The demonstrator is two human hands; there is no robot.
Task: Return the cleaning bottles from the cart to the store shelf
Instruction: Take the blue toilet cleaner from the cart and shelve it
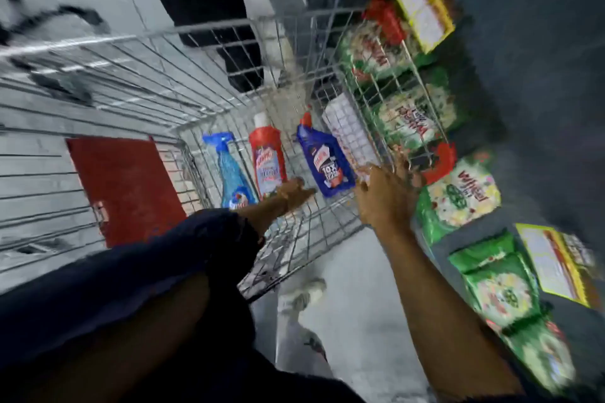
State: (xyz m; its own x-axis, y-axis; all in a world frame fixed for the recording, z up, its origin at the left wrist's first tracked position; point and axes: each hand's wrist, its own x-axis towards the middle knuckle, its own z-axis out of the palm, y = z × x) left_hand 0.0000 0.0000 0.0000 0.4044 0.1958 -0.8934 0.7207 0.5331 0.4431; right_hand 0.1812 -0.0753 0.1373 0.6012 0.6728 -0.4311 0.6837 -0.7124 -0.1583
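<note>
Three cleaning bottles lie in the wire cart (pixel 209 26): a light-blue spray bottle (pixel 230 170), a red bottle with a white cap (pixel 266 157) and a dark-blue bottle with a red cap (pixel 325 162). My left hand (pixel 294 195) reaches into the cart, its fingers just below the red bottle and near the dark-blue one, holding nothing. My right hand (pixel 384 195) hovers with fingers spread at the cart's right side, close to the dark-blue bottle, also holding nothing. The frame is blurred by motion.
A store shelf on the right holds green detergent packs (pixel 458 196) and yellow price tags (pixel 425 3). A red panel (pixel 127 186) sits at the cart's near end. A dark-clothed person (pixel 209 3) stands beyond the cart. Grey floor lies below.
</note>
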